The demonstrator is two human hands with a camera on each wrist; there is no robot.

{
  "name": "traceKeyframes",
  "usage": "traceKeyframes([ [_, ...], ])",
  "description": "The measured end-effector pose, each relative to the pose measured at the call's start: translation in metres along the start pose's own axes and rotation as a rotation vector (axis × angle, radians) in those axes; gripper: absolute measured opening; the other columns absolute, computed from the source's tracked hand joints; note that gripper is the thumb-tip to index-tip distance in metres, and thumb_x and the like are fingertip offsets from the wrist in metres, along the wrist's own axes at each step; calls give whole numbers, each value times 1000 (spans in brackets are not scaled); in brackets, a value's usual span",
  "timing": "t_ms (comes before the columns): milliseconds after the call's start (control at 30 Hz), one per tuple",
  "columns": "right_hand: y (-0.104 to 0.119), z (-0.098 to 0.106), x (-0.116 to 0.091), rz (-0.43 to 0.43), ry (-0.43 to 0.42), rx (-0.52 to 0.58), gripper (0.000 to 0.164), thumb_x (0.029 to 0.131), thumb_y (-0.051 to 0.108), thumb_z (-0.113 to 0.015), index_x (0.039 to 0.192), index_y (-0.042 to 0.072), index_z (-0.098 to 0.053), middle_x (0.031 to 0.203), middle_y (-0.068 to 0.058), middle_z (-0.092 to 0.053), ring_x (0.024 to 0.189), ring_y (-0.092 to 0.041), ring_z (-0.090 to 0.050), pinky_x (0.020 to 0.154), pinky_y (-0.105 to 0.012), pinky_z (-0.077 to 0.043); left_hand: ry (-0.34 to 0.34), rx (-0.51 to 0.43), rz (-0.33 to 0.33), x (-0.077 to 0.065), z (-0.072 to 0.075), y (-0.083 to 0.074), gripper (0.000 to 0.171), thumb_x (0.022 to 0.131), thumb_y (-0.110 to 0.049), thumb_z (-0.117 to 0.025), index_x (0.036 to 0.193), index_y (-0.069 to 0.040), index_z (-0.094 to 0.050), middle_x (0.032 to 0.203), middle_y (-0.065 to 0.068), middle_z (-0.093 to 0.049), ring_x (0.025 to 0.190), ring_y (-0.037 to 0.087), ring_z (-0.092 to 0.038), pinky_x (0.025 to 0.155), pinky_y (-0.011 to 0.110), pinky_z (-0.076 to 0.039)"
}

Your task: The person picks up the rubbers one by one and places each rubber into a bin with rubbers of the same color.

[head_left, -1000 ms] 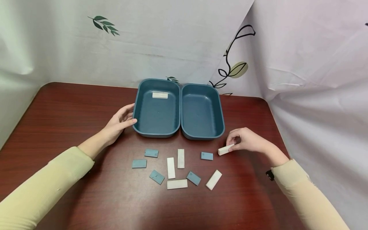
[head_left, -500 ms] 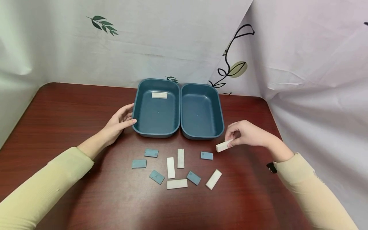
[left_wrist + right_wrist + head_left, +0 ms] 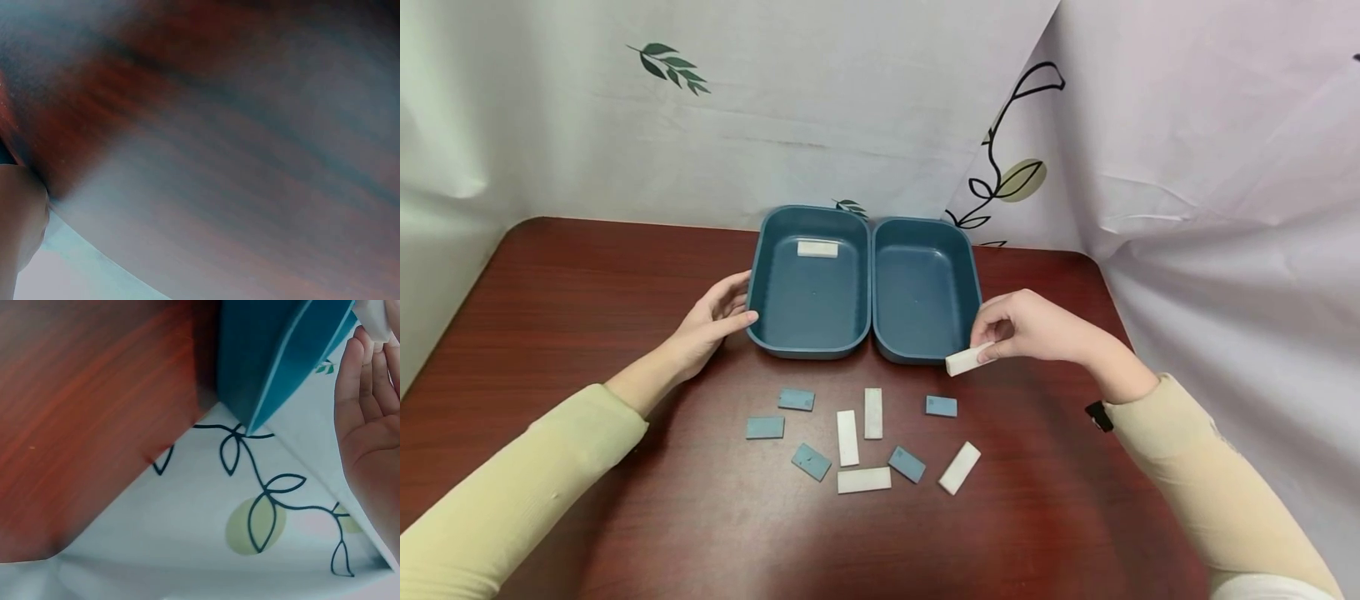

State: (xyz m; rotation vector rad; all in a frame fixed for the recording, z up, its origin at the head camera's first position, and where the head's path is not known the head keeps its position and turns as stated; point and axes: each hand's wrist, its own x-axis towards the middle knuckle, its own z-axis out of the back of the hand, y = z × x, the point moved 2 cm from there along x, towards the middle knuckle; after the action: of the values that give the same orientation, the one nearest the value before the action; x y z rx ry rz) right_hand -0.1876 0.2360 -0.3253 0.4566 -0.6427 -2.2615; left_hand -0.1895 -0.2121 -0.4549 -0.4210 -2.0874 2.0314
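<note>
In the head view my right hand (image 3: 1026, 327) pinches a white rectangular block (image 3: 964, 360) between thumb and fingers. The block is just above the near right corner of the right blue bin (image 3: 928, 360), overlapping its rim. The right wrist view shows the fingers around the white block (image 3: 374, 320) beside the bin wall (image 3: 250, 356). My left hand (image 3: 707, 323) holds the side of the left blue bin (image 3: 808, 352), thumb at the rim and fingers against the outer wall. One white block (image 3: 817, 248) lies at the far end inside that bin.
Several white blocks (image 3: 863, 480) and several blue-grey flat tiles (image 3: 811, 462) lie scattered on the dark red table (image 3: 700, 533) in front of the bins. Behind the bins hangs a pale curtain (image 3: 880, 108) with leaf prints.
My right hand has lifted the white block and carried it left and away from me toward the right bin. The left hand and the bins have stayed in place.
</note>
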Motion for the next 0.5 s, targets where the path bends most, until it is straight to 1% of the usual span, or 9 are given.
traceKeyframes([
  [200,6,1,15,9,4,-15,17,83,5,-91,89,17,-79,87,5,-71,80,-10,-62,71,-25,-58,-2,8,0,0,-1,0,67,109,-9,-57,169,-9,-25,162,11,-38,136,6,-48,108,9,-42],
  [300,9,0,22,9,-6,-32,17,84,6,-91,89,17,-79,87,4,-71,81,-12,-62,72,-29,-59,-3,12,-7,0,-1,0,67,109,-9,-56,168,-8,-25,162,11,-38,136,7,-48,108,9,-41],
  [500,15,-1,36,40,-30,-40,14,85,9,-90,93,16,-80,92,3,-75,83,-11,-65,77,-37,-62,-2,13,-13,0,0,0,67,109,-8,-56,168,-8,-25,161,10,-38,136,7,-48,108,10,-41],
])
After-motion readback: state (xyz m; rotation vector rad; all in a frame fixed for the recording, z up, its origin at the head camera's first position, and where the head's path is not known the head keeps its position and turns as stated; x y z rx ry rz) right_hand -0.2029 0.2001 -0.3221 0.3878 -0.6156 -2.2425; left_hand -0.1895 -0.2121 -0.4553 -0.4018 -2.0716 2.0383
